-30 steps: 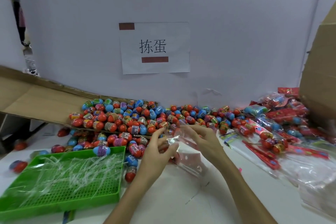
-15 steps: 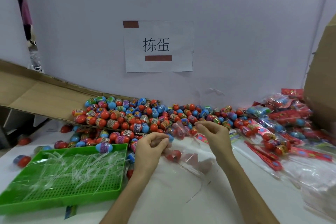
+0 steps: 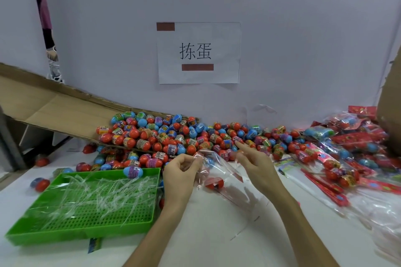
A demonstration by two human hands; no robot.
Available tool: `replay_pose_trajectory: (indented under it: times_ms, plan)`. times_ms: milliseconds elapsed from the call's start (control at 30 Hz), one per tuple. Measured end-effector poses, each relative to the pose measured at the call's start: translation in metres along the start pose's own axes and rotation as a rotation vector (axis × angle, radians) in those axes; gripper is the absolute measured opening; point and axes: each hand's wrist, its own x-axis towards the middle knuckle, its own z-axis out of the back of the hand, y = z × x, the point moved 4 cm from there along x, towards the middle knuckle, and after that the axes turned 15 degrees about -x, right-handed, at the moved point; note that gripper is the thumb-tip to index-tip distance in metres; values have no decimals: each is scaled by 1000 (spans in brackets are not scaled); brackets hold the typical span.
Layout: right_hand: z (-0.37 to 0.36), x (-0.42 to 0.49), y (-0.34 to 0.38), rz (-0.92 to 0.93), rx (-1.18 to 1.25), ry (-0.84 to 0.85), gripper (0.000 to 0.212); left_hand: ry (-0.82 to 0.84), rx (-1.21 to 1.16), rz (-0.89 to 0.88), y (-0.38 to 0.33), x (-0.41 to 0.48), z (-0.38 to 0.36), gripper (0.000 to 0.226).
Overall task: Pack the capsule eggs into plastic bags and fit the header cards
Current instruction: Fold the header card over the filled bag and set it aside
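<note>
A clear plastic bag (image 3: pixel 225 178) lies on the white table with a red capsule egg (image 3: pixel 214 182) inside it. My left hand (image 3: pixel 180 174) pinches the bag's mouth at its upper left. My right hand (image 3: pixel 252 161) hovers just right of the bag mouth, its index finger stretched toward the heap of red and blue capsule eggs (image 3: pixel 173 136) along the wall. It holds nothing that I can see. Red header cards (image 3: pixel 323 186) lie to the right among packed bags (image 3: pixel 347 143).
A green perforated tray (image 3: pixel 86 223) holding clear plastic strips sits at the left, one blue egg (image 3: pixel 132 171) on its far rim. A cardboard flap (image 3: pixel 43 106) slopes down behind the heap. Loose eggs lie at far left. A cardboard box (image 3: pixel 390 104) stands at the right.
My right hand has let go of the bag mouth and stretched toward the egg heap. My left hand keeps its pinch on the bag.
</note>
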Motion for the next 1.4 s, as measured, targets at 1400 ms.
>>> replay_pose_trajectory:
  times_ms: [1400]
  plan:
    - [-8, -19, 48, 179, 90, -130, 43, -216, -231, 94, 7, 13, 19, 31]
